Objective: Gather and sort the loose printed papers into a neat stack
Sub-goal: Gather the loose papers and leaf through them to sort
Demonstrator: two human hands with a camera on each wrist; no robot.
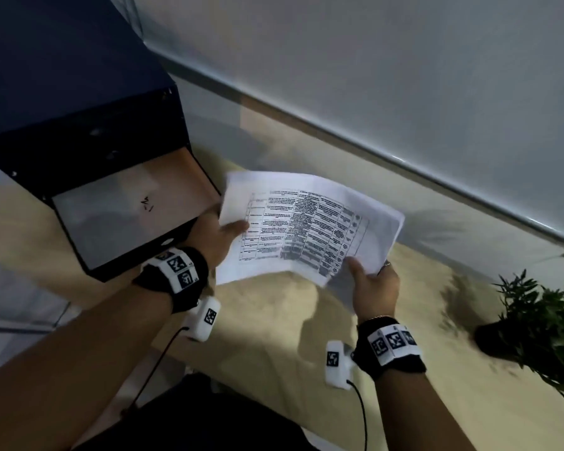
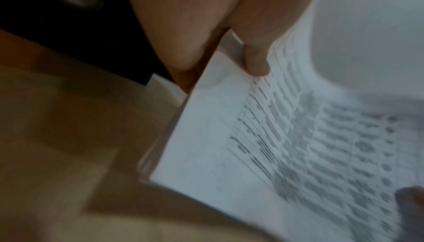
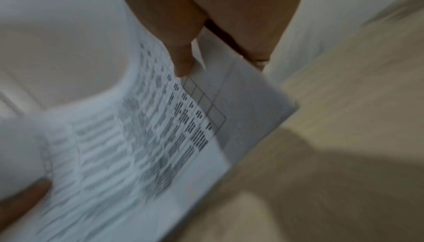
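Note:
A bundle of printed papers (image 1: 306, 227), white sheets with a table of text on top, is held above the beige desk (image 1: 274, 320). My left hand (image 1: 223, 234) grips the bundle's left edge, thumb on top and fingers hidden under the sheets. My right hand (image 1: 370, 281) pinches the lower right corner, thumb on the print. In the left wrist view the papers (image 2: 263, 146) show several sheet edges slightly fanned under the thumb (image 2: 254, 59). In the right wrist view the papers (image 3: 160, 137) have an upper sheet offset from the one beneath.
A dark blue box (image 1: 88, 131) with an open front and pale floor stands at the left, close to my left hand. A potted green plant (image 1: 541, 327) sits at the right. A grey wall panel (image 1: 404, 76) runs behind the desk.

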